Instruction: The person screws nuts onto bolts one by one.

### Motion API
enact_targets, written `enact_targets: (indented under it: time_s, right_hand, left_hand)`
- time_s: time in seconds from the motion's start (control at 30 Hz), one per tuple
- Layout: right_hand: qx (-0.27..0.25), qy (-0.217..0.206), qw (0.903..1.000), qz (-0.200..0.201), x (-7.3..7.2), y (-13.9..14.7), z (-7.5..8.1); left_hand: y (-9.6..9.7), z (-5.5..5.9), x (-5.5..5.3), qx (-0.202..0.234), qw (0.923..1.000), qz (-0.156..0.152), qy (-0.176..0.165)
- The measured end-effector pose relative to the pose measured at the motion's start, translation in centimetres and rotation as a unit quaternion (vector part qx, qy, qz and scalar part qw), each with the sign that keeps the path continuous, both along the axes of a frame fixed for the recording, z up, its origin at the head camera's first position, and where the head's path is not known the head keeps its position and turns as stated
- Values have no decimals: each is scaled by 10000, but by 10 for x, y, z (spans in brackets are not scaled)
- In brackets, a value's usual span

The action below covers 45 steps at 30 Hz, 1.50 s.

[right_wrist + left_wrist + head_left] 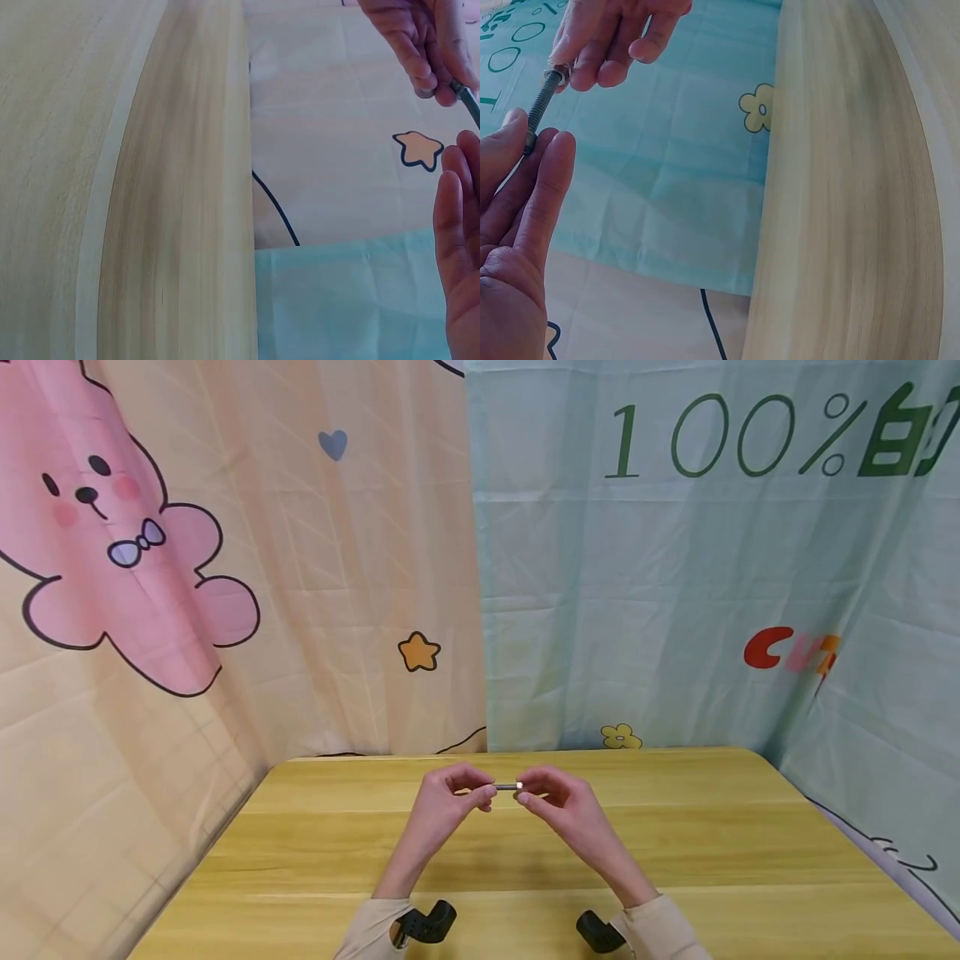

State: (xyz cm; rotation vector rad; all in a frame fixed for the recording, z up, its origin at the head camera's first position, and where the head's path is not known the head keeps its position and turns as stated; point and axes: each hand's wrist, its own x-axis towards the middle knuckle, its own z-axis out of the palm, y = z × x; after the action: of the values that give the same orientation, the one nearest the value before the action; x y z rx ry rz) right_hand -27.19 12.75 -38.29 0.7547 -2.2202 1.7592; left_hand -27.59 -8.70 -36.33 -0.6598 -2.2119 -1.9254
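Above the wooden table, a dark metal bolt (506,787) is held level between the two hands. My left hand (447,797) pinches one end of it between thumb and fingertips; the left wrist view shows a rounded head there. At the opposite end my right hand (561,802) pinches a shiny nut (560,72) between thumb and index finger. The threaded shank (543,103) lies bare between the hands. In the right wrist view only part of the bolt (466,99) shows, cut off by the frame edge. Fingertips partly cover the nut and the head.
A light wooden table (315,852) spreads under both forearms. Behind it hang a peach curtain (337,568) with printed figures and a pale blue curtain (675,568) with green lettering. Black camera mounts (435,922) sit at the wrists.
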Motion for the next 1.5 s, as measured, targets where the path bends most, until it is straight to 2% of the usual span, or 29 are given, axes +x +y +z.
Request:
enact_targets:
  time_s: [0.03,0.1,0.27,0.47,0.57,0.7,0.8,1.1,1.37,1.5]
  right_hand:
    - [2,-30,10000,17,0,0,0]
    - [29,-69,10000,18,0,0,0]
    - [88,-174,9996,-191,-1,-3,-3]
    - [68,-413,9981,-462,1,-7,-5]
    - [3,-205,9991,-382,1,-6,-5]
    - [-98,235,9996,-77,0,-4,-4]
    - [-60,327,9994,4,-1,-3,-4]
    - [49,70,10000,-19,-1,-3,-2]
    - [191,-128,9990,-380,0,-5,-1]
    - [145,-275,9987,-401,0,-6,-1]
  left_hand:
    - [0,-3,-3,10,10000,-8,-28]
    - [0,0,0,20,10000,-58,-23]
    - [2,15,15,-70,9998,-166,20]
    - [1,14,15,-123,9999,-113,-23]
    - [1,13,15,-112,9999,-97,-40]
    - [1,13,16,-97,9999,-81,-30]
    - [1,13,16,-86,9999,-61,-46]
    - [2,16,15,-96,9999,-79,-37]
    - [4,17,16,-65,9999,-139,2]
    - [4,16,16,-93,9999,-113,-28]
